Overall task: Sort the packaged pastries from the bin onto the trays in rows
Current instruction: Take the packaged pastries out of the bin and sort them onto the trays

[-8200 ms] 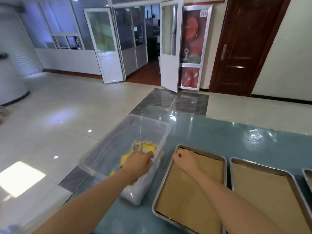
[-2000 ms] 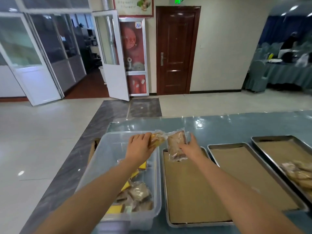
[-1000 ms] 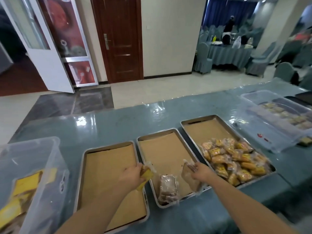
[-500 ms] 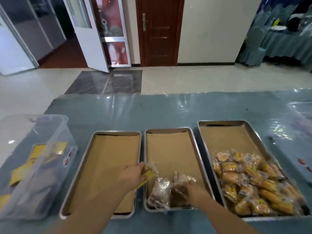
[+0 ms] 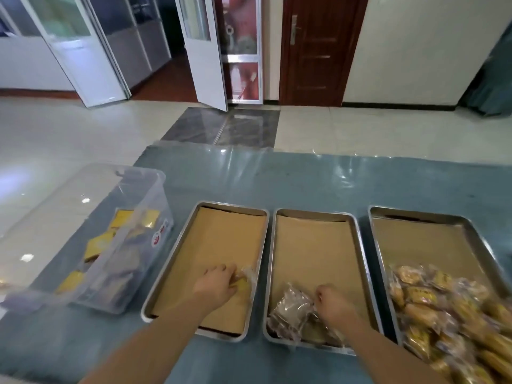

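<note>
The person's left hand (image 5: 215, 286) is curled shut over a yellow pastry in a clear wrapper (image 5: 245, 282), low over the near right corner of the left steel tray lined with brown paper (image 5: 177, 261). The right hand (image 5: 333, 300) has its grip closed on a brown pastry in clear film (image 5: 291, 309) at the near end of the middle steel tray (image 5: 357, 245), with a second brown packet half hidden under the wrist.

To do this well, I'd set each packet flat and square against the near rim, so the first row starts straight and the later ones can butt up to it; the film looks slippery, so press it down before letting go. The right-hand tray (image 5: 471, 234) holds a loose heap of yellow packets (image 5: 443, 306), not rows.

The clear plastic bin (image 5: 133, 214), with more yellow packets inside, stands just left of the trays on the glossy blue-grey tabletop (image 5: 304, 181). Beyond are pale floor tiles, white glazed doors (image 5: 203, 48) standing open, and a dark brown wooden door (image 5: 318, 48).
</note>
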